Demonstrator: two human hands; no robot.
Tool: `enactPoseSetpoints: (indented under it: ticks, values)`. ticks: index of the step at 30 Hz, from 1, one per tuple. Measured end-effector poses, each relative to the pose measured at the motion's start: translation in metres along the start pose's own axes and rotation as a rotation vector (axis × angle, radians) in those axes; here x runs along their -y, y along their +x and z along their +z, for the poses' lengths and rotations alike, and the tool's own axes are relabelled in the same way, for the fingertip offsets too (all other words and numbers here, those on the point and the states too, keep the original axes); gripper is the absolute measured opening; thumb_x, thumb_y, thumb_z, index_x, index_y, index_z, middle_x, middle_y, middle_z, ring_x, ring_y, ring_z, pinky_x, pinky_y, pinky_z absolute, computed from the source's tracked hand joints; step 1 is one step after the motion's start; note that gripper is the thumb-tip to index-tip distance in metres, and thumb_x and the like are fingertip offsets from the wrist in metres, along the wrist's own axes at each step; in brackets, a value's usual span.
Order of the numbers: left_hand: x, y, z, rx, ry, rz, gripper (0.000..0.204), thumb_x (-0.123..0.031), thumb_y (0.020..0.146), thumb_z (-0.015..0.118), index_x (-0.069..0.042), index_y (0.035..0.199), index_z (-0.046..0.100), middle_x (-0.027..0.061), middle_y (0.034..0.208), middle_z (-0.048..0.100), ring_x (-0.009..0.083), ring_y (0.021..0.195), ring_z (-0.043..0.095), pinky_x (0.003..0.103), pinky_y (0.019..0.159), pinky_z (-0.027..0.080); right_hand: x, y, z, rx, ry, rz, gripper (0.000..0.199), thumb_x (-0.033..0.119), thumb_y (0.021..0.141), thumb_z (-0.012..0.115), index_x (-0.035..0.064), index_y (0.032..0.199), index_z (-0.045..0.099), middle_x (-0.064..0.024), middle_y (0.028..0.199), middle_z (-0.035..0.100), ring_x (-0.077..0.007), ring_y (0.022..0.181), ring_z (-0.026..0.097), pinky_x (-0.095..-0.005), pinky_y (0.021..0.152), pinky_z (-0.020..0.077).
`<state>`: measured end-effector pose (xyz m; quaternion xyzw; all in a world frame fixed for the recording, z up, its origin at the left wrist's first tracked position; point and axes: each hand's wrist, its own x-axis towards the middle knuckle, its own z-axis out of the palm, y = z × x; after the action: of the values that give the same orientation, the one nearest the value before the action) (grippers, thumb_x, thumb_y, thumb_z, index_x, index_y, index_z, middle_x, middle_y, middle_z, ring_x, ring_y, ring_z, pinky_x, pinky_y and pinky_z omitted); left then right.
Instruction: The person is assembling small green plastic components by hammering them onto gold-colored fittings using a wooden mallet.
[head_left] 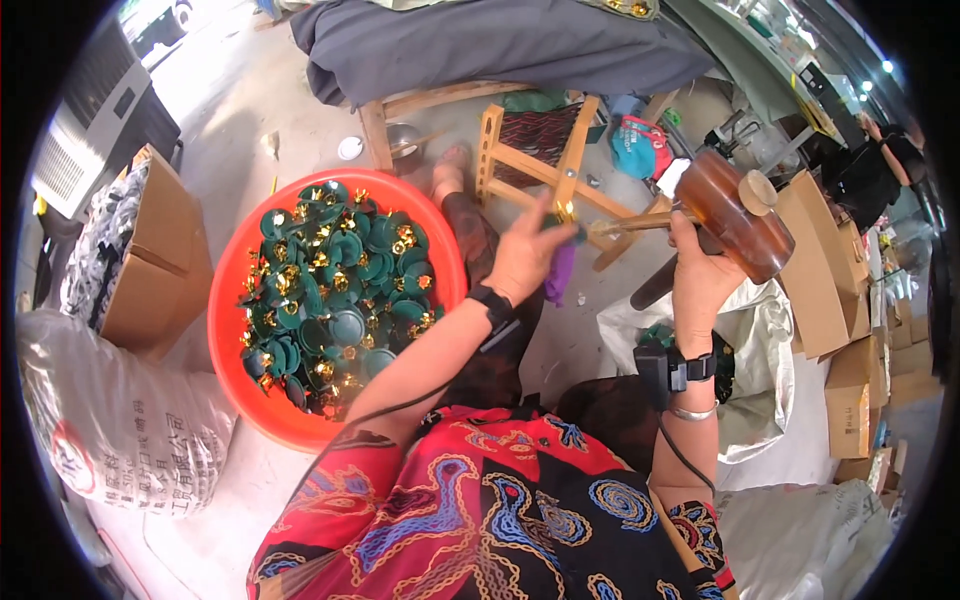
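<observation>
My left hand [522,258] pinches a small green disc with a gold metal flower [565,212] on it, partly hidden by my fingers. From the right, my right hand [703,285] grips a brown, see-through cylindrical tool [738,215] with a round tan knob and a dark rod behind the hand; its exact kind is unclear. A thin tan stick [640,222] reaches from that hand toward the disc, its tip close to it. Left of my left arm, an orange-red basin [232,375] holds many similar green discs [347,326] with gold flowers.
A white sack [768,375] with green pieces stands open beside my right forearm. Ahead is a wooden stool frame [530,165]. Left are a cardboard box [160,255] and a filled white bag [135,430]. More cardboard boxes [815,265] line the right; a person [868,180] is beyond them.
</observation>
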<state>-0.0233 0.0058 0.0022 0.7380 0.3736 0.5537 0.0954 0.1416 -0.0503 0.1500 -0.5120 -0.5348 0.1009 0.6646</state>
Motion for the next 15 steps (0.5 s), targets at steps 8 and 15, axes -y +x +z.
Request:
enactPoseSetpoints:
  ticks: [8, 15]
  values:
    - [0.012, -0.024, 0.018, 0.133, 0.16, 0.08, 0.039, -0.002, 0.066, 0.06, -0.018, 0.101, 0.067, 0.0131, 0.121, 0.053, 0.029, 0.088, 0.055, 0.038, 0.076, 0.045, 0.002, 0.005, 0.03, 0.201, -0.008, -0.117, 0.036, 0.003, 0.072, 0.071, -0.0018, 0.104, 0.056, -0.0073, 0.098, 0.063, -0.0146, 0.089, 0.06, -0.028, 0.078, 0.0484]
    - [0.01, -0.02, 0.017, 0.123, 0.143, 0.075, 0.037, -0.004, 0.063, 0.061, -0.016, 0.098, 0.067, 0.0134, 0.118, 0.055, 0.0292, 0.09, 0.055, 0.038, 0.078, 0.044, -0.023, -0.001, 0.047, 0.355, -0.11, -0.151, 0.03, 0.005, 0.07, 0.072, 0.0003, 0.097, 0.061, -0.0097, 0.088, 0.067, -0.0159, 0.08, 0.065, -0.0279, 0.069, 0.0497]
